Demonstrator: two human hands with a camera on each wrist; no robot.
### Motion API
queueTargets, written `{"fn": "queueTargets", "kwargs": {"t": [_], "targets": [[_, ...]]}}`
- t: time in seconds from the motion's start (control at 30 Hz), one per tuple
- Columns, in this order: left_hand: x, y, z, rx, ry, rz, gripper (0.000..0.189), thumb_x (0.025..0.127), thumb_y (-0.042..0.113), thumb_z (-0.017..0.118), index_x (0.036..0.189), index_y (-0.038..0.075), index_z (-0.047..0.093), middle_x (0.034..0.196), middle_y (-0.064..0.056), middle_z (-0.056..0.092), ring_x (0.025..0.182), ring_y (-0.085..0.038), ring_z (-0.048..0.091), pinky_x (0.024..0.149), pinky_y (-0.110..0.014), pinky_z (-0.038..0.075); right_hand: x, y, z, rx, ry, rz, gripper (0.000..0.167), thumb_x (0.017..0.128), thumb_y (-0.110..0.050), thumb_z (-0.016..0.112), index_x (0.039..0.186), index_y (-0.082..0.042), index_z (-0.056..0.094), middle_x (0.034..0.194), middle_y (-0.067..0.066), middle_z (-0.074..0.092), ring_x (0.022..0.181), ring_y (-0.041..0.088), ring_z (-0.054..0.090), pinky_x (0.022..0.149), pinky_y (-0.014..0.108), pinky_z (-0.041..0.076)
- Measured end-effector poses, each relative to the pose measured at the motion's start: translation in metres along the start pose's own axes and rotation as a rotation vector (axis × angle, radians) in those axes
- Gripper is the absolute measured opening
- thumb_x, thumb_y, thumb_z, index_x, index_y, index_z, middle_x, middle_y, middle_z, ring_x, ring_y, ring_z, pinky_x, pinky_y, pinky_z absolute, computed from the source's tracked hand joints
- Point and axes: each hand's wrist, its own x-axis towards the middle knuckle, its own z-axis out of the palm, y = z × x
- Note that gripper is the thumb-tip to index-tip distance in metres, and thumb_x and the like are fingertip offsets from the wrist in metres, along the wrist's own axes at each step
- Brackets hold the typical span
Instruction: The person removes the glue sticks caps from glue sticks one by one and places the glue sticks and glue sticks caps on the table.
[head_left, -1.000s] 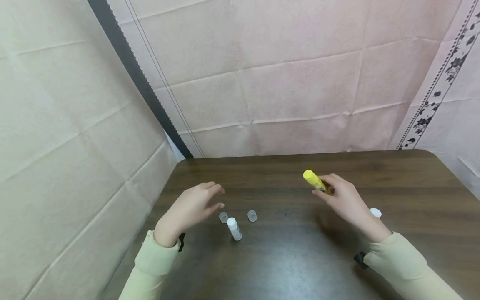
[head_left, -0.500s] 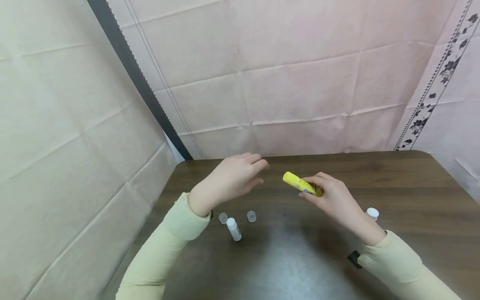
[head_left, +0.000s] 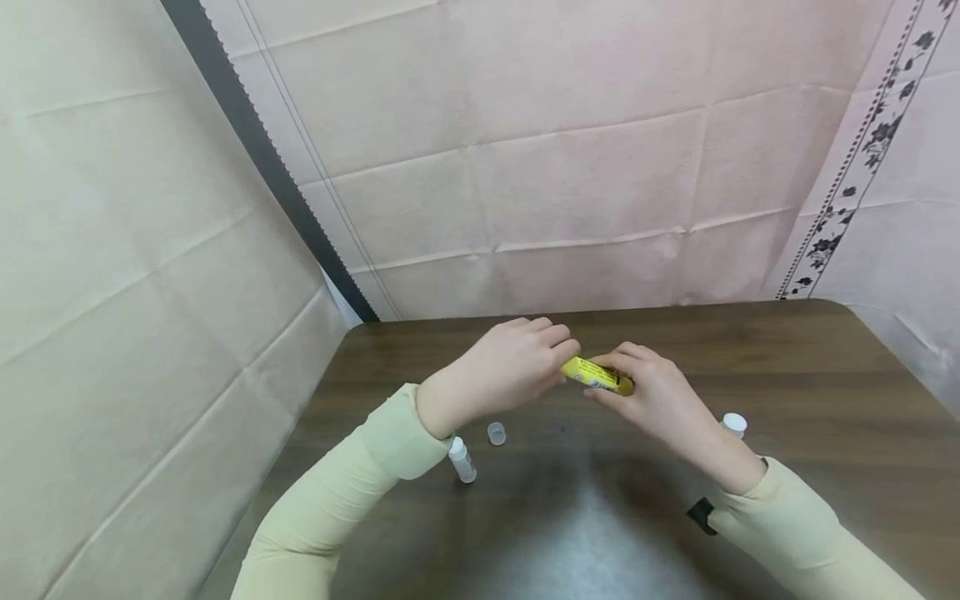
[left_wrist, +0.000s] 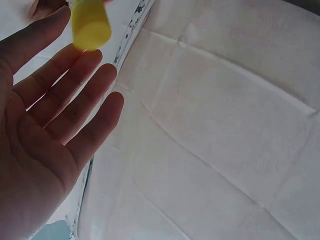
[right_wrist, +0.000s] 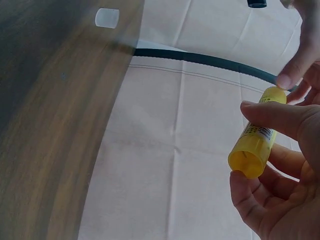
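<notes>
A yellow glue stick (head_left: 602, 377) is held above the table between the thumb and fingers of my right hand (head_left: 660, 398). In the right wrist view its bottom end faces the camera, and the right thumb lies along its printed label. My left hand (head_left: 510, 367) is at the other end, with its thumb tip right at the yellow cap (left_wrist: 91, 30). The left wrist view shows the left fingers spread and only gently bent around that end. In the head view, the left fingers hide the cap.
A small white-capped tube (head_left: 462, 461) stands on the brown table (head_left: 570, 533), below the left wrist. Beyond it sits a small clear cup-shaped cap (head_left: 497, 433). A white-topped container (head_left: 734, 424) is partly hidden behind the right forearm. Pale cloth (head_left: 585, 183) hangs behind the table.
My left hand has moved right and up to the glue stick's cap end. The right hand has brought the stick left and tilted it flatter. The left arm now hides one clear cap.
</notes>
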Motion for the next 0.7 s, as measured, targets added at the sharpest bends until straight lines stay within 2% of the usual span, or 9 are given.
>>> {"fn": "queueTargets", "kwargs": {"t": [0.27,0.47,0.7], "targets": [[-0.002,0.002,0.012,0.021,0.003,-0.002,0.016,0.088,0.014,0.074,0.103,0.013,0.068,0.096,0.003,0.066,0.085,-0.015,0.063,0.076,-0.023,0.051,0.001,-0.001,0.003,0.002,-0.009,-0.016,0.033,0.077,-0.011,0.088,0.108,-0.007,0.075,0.092,-0.004,0.064,0.077,0.013,0.055,0.066,0.031,0.048],[-0.003,0.002,0.013,0.007,-0.026,-0.006,0.023,0.087,0.020,0.080,0.104,0.011,0.067,0.095,0.002,0.066,0.084,-0.014,0.063,0.075,-0.024,0.051,0.000,0.000,0.005,-0.002,0.017,-0.054,0.033,0.076,-0.011,0.089,0.106,-0.006,0.075,0.092,-0.003,0.065,0.077,0.012,0.055,0.066,0.031,0.048],[-0.006,0.001,0.016,-0.029,-0.043,-0.003,0.025,0.088,0.020,0.081,0.105,0.010,0.067,0.095,0.001,0.065,0.083,-0.014,0.061,0.073,-0.022,0.052,-0.002,0.002,0.008,0.024,0.053,-0.087,0.031,0.075,-0.007,0.089,0.104,-0.008,0.076,0.091,-0.006,0.064,0.075,0.009,0.054,0.063,0.027,0.048]]}}
